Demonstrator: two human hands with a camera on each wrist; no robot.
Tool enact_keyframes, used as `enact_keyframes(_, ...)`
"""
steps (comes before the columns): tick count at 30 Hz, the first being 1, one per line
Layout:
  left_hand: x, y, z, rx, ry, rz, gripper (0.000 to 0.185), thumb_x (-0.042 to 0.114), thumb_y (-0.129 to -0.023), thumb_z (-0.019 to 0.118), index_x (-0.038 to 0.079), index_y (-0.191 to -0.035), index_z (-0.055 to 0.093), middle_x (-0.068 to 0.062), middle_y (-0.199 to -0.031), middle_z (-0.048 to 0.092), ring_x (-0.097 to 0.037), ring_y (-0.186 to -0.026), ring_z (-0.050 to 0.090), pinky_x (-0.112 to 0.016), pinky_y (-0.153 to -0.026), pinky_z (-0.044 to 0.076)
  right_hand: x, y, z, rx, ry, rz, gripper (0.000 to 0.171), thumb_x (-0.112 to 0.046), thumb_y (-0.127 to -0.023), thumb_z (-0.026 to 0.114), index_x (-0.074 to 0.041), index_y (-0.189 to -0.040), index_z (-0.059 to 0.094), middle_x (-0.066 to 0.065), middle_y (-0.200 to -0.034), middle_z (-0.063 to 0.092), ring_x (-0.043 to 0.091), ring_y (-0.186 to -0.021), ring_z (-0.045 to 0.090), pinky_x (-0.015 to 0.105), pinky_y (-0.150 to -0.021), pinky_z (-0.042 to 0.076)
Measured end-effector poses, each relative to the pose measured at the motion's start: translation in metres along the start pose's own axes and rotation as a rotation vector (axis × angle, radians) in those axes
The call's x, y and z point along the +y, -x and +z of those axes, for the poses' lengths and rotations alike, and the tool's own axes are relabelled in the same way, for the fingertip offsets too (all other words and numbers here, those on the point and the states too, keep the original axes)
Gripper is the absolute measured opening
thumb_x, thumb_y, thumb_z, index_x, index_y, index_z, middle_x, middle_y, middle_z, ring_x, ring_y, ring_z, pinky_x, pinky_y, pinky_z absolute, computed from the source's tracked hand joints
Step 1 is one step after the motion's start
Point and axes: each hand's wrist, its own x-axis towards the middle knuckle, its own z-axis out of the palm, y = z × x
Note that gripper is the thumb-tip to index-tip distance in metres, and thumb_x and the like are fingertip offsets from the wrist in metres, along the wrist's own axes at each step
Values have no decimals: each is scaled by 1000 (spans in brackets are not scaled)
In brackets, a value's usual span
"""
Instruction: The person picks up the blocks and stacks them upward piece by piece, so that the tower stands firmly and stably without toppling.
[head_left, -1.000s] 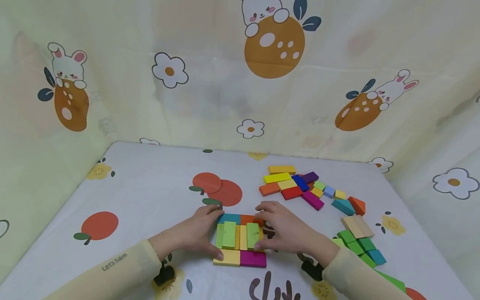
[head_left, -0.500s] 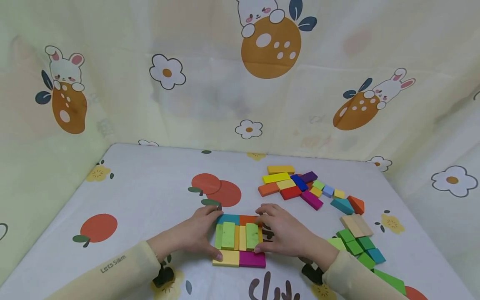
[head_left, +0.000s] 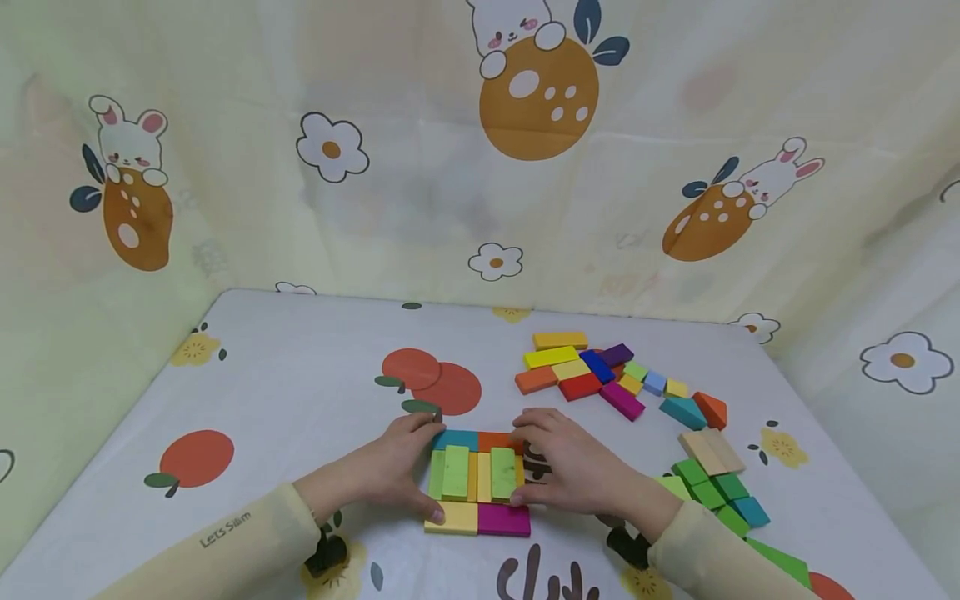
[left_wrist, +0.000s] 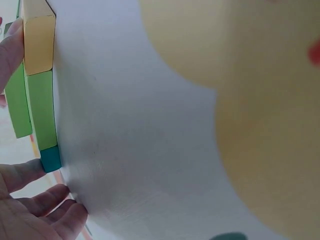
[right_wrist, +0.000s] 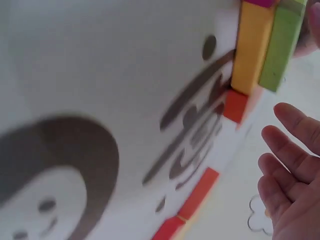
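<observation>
Flat wooden blocks form a small rectangle on the table. Its far row is a teal block beside an orange block; the near row is a pale yellow block and a magenta block. Two light green blocks, a left one and a right one, lie atop the middle ones. My left hand spans the left side, thumb on the pale yellow block, index finger touching the teal one. The thumb of my right hand is at the right green block's near end; its other fingers extend loosely, apart from the blocks.
Loose colored blocks lie at the back right, including a red block and a purple block. Plain wooden blocks and several green blocks lie farther right. A printed curtain hangs behind the table.
The head view has shifted very slightly. Both hands keep their places at the sides of the block rectangle, and the blocks stay where they were.
</observation>
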Motion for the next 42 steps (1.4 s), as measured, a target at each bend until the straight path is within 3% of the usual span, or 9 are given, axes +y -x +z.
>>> enact_keyframes(5,-1,3,-3,10,11,-20,109,45,-66,95,1,-151,42,-20,-161,34,-38,-149,32,-55,-116,43,18,1,-18,83,35,39,62,-44,-83,83,-9,-132,65,13,-141,58,35,-135,51,57,-109,49)
enact_keyframes(11,-5,4,-5,15,19,-30,109,45,-66,95,1,-152,42,-20,-161,34,-38,-149,31,-56,-117,42,72,-8,-43,159,29,115,57,-31,-92,76,0,-136,59,23,-137,60,44,-130,53,63,-107,47)
enact_keyframes(16,-7,3,-3,10,35,-19,110,44,-67,95,1,-152,41,-21,-161,33,-39,-149,31,-56,-117,42,116,-35,-57,136,-22,219,61,-28,-97,70,4,-145,49,28,-138,58,45,-126,54,63,-109,45)
enact_keyframes(22,-6,3,-1,-7,53,10,109,43,-68,94,-1,-151,41,-22,-161,33,-39,-149,31,-56,-117,42,153,-70,-56,82,-68,309,58,-22,-102,63,-3,-152,42,27,-141,56,44,-127,53,60,-109,47)
enact_keyframes(29,-6,1,1,-19,35,28,108,46,-69,93,1,-152,41,-21,-161,33,-38,-149,31,-56,-116,42,167,-93,-56,4,-109,415,49,-19,-107,54,-6,-153,44,27,-142,54,42,-123,51,58,-109,48)
enact_keyframes(42,-7,1,-4,-14,20,4,107,47,-69,93,3,-152,42,-18,-161,33,-36,-148,33,-54,-116,44,170,-115,-67,-16,-67,416,46,-16,-101,64,4,-142,55,29,-133,61,40,-113,58,57,-107,50)
